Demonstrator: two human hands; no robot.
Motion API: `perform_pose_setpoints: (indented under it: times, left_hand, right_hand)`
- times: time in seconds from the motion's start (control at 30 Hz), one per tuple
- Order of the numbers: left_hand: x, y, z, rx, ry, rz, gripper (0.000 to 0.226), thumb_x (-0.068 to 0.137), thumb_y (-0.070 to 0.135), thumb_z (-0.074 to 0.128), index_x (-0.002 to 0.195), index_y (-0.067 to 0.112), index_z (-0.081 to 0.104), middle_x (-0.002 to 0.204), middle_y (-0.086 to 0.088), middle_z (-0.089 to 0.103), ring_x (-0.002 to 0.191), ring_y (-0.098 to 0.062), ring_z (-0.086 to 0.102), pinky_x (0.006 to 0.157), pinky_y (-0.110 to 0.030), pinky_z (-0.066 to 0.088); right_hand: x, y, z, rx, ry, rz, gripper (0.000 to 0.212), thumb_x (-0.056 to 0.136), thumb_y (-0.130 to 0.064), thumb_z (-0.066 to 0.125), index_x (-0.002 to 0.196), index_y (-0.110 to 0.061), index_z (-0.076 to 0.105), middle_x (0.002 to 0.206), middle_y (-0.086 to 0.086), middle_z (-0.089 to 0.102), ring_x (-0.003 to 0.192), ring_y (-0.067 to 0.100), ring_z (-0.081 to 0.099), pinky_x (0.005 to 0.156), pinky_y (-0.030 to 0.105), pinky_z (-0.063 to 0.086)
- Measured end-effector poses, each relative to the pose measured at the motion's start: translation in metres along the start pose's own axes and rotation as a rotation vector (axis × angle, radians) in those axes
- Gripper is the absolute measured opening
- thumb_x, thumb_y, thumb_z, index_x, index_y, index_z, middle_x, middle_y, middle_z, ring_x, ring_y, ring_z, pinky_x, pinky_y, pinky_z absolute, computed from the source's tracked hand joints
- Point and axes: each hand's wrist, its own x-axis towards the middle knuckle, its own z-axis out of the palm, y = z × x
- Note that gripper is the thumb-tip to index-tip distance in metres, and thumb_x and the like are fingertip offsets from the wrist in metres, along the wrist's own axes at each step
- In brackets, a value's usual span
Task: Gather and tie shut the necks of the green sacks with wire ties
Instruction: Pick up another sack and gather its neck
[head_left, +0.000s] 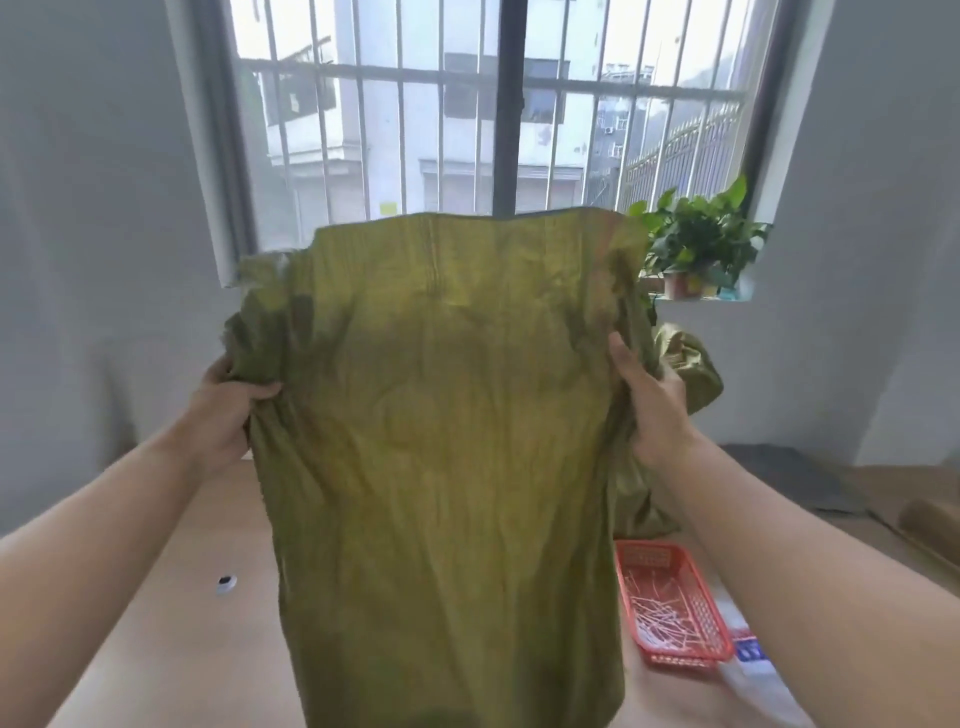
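Above the wooden table, I hold a green sack up flat before the window, my left hand clenched on its left edge and my right hand clenched on its right edge. Wire ties lie in the red basket down to my right, beside another green sack.

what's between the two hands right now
In the head view, the green sack spans the whole stretch: the left hand grips one side edge, the right hand the other, the sack held up flat.
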Motion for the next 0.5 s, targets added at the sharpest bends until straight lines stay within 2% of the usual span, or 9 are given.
perform_pose_setpoints:
  times: [0.07, 0.17, 0.2, 0.27, 0.33, 0.4, 0.43, 0.5]
  left_hand:
    - [0.005, -0.011, -0.007, -0.001, -0.02, -0.043, 0.053, 0.093, -0.013, 0.053, 0.14, 0.011, 0.059, 0.132, -0.016, 0.068, 0.105, -0.029, 0.071, 0.098, -0.049, 0.053]
    - [0.014, 0.004, -0.006, -0.076, -0.034, -0.004, 0.052, 0.092, -0.016, 0.051, 0.139, 0.004, 0.058, 0.131, -0.019, 0.067, 0.115, -0.037, 0.067, 0.095, -0.052, 0.057]
    - [0.016, 0.01, -0.004, -0.114, -0.028, 0.014, 0.05, 0.093, -0.015, 0.051, 0.139, 0.004, 0.058, 0.131, -0.018, 0.067, 0.116, -0.036, 0.067, 0.093, -0.051, 0.058]
    - [0.017, 0.014, -0.001, -0.164, -0.004, 0.024, 0.044, 0.097, -0.007, 0.053, 0.14, 0.005, 0.058, 0.133, -0.016, 0.067, 0.119, -0.034, 0.066, 0.094, -0.049, 0.058]
    - [0.009, 0.003, -0.001, -0.103, -0.009, -0.01, 0.041, 0.099, 0.006, 0.06, 0.14, 0.007, 0.057, 0.137, -0.012, 0.065, 0.123, -0.03, 0.063, 0.095, -0.042, 0.052]
    - [-0.005, -0.015, -0.004, 0.037, -0.094, -0.08, 0.053, 0.092, 0.021, 0.074, 0.14, 0.01, 0.057, 0.136, -0.006, 0.067, 0.121, -0.024, 0.063, 0.096, -0.039, 0.049]
    - [-0.013, -0.023, -0.007, 0.108, -0.14, -0.115, 0.063, 0.085, 0.026, 0.081, 0.14, 0.01, 0.057, 0.133, -0.004, 0.068, 0.12, -0.023, 0.064, 0.099, -0.04, 0.049]
    - [-0.024, -0.033, -0.01, 0.176, -0.201, -0.143, 0.068, 0.08, 0.03, 0.085, 0.138, 0.008, 0.057, 0.13, -0.006, 0.071, 0.118, -0.025, 0.066, 0.101, -0.041, 0.05]
  right_hand:
    - [-0.006, 0.002, -0.005, -0.011, -0.046, 0.073, 0.065, 0.075, -0.045, 0.088, 0.127, -0.011, 0.068, 0.116, 0.009, 0.078, 0.103, 0.028, 0.077, 0.093, 0.046, 0.061]
    - [0.0, -0.014, 0.001, 0.039, 0.073, -0.003, 0.025, 0.089, -0.027, 0.08, 0.111, -0.018, 0.074, 0.102, 0.004, 0.08, 0.094, 0.024, 0.077, 0.081, 0.037, 0.063]
    - [0.003, -0.022, 0.005, 0.068, 0.156, -0.073, 0.014, 0.092, -0.026, 0.077, 0.105, -0.024, 0.074, 0.1, -0.002, 0.078, 0.093, 0.019, 0.075, 0.083, 0.035, 0.061]
    - [0.006, -0.029, 0.011, 0.114, 0.276, -0.203, 0.006, 0.096, -0.03, 0.072, 0.102, -0.03, 0.072, 0.103, -0.011, 0.075, 0.098, 0.012, 0.07, 0.093, 0.034, 0.059]
    - [-0.001, -0.024, 0.013, 0.054, 0.299, -0.242, 0.021, 0.097, -0.039, 0.069, 0.116, -0.03, 0.069, 0.11, -0.012, 0.071, 0.107, 0.013, 0.068, 0.1, 0.034, 0.055]
    - [-0.011, -0.007, 0.009, -0.048, 0.212, -0.193, 0.06, 0.089, -0.055, 0.072, 0.139, -0.025, 0.058, 0.121, -0.007, 0.069, 0.116, 0.018, 0.066, 0.102, 0.038, 0.053]
    - [-0.015, 0.002, 0.005, -0.082, 0.144, -0.138, 0.075, 0.083, -0.061, 0.074, 0.144, -0.022, 0.055, 0.125, -0.005, 0.07, 0.118, 0.019, 0.066, 0.105, 0.041, 0.052]
    - [-0.022, 0.012, -0.002, -0.157, 0.007, -0.006, 0.081, 0.078, -0.066, 0.075, 0.14, -0.016, 0.059, 0.126, -0.002, 0.072, 0.117, 0.021, 0.066, 0.107, 0.046, 0.051]
